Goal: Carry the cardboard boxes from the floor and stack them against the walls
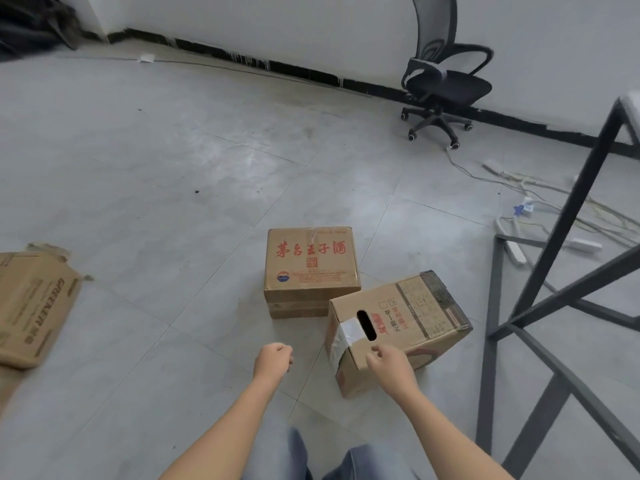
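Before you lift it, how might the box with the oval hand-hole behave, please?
The box with the hand-hole looks stiff: its edges are crisp. Taped shut, so it probably holds together. The cut-out should give grip.

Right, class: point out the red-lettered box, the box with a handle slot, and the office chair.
red-lettered box (pixel 311 268): head view, printed top face.
box with a handle slot (pixel 415 317): head view, upper face.
office chair (pixel 450 87): head view, seat.

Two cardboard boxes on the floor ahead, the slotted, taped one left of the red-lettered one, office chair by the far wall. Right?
No. The head view shows the slotted, taped box to the right of the red-lettered box, not the left. The rest holds: both on the floor, office chair by the far wall.
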The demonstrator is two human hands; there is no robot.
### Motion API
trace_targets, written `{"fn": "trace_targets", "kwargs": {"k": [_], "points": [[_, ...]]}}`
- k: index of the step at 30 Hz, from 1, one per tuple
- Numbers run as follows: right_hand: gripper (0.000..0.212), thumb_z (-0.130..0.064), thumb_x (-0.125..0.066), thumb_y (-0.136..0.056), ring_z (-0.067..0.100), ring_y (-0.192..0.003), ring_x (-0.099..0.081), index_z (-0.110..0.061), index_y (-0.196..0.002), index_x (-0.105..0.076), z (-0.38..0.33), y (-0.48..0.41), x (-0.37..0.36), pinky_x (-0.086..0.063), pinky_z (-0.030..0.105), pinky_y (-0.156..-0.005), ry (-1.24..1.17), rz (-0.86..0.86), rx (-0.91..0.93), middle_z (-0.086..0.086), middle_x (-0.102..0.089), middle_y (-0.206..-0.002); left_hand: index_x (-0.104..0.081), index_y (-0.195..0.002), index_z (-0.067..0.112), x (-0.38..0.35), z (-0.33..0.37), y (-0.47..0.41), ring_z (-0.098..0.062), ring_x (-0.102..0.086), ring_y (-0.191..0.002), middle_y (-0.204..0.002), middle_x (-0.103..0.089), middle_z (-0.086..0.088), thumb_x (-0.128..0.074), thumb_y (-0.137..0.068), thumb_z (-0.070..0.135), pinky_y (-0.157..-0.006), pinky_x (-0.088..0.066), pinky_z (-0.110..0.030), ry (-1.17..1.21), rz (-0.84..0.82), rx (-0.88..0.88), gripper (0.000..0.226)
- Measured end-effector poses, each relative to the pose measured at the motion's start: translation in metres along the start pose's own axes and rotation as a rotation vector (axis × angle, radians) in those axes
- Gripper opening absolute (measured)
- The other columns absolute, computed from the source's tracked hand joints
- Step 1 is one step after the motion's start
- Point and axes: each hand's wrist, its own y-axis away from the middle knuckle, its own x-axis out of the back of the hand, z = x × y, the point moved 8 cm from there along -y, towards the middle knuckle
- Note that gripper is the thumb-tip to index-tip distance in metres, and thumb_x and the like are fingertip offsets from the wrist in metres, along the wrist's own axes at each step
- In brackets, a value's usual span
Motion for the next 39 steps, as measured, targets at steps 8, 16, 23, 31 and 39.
{"fn": "trace_targets", "kwargs": {"k": [8,16,23,31,39], "points": [[0.048,-0.028,-0.052,-0.091,0.021,-0.125,-0.042,-0.011,-0.134,-0.040,0.045,-0.140,-0.070,-0.038,0.027,-0.095,0.090,-0.072,0.037,0.006,-0.042,-0.138,-0.055,-0.082,0.015,-0.106,-0.065,-0.119,-0.014,-0.040,-0.056,-0.072,-0.051,-0.002,-0.043,-0.093,0.003,-0.048,-0.027,-0.023,0.094,-0.099,0.204,0.020],[0.090,-0.048,-0.053,-0.084,0.021,-0.120,-0.045,-0.011,-0.149,-0.003,0.058,-0.177,-0.112,-0.026,0.036,-0.100,0.479,-0.007,-0.015,0.003,-0.050,-0.127,-0.049,-0.131,0.010,-0.138,-0.090,-0.154,-0.011,-0.044,-0.068,-0.082,-0.048,0.005,-0.044,-0.096,0.011,-0.058,-0.034,-0.024,0.210,-0.114,0.321,0.035],[0.043,-0.027,-0.056,-0.072,0.017,-0.091,-0.052,-0.024,-0.110,-0.038,0.043,-0.144,-0.056,-0.025,0.034,-0.089,0.160,-0.050,-0.121,-0.006,-0.055,-0.085,-0.048,-0.129,0.008,-0.086,-0.056,-0.121,-0.011,-0.041,-0.068,-0.081,-0.045,0.004,-0.043,-0.098,0.017,-0.057,-0.032,-0.024,0.193,-0.070,0.309,0.033],[0.047,-0.023,-0.064,-0.073,0.013,-0.097,-0.050,-0.030,-0.115,-0.044,-0.041,-0.050,0.031,-0.024,0.035,-0.103,-0.267,-0.060,-0.102,-0.009,-0.058,-0.096,-0.047,-0.131,0.004,0.003,0.014,-0.044,-0.031,-0.045,-0.120,-0.130,-0.050,-0.010,-0.051,-0.096,0.019,-0.099,-0.038,-0.037,0.107,-0.020,0.229,0.039],[0.057,-0.011,-0.071,-0.056,0.023,-0.088,-0.067,-0.022,-0.111,-0.062,-0.127,0.028,0.140,-0.057,0.039,-0.078,-0.734,-0.151,-0.019,0.004,-0.071,-0.096,-0.035,-0.140,0.002,0.149,0.037,0.022,-0.037,-0.028,-0.131,-0.139,-0.040,-0.025,-0.055,-0.089,0.047,-0.107,-0.030,-0.046,0.012,0.321,0.284,0.071]]}}
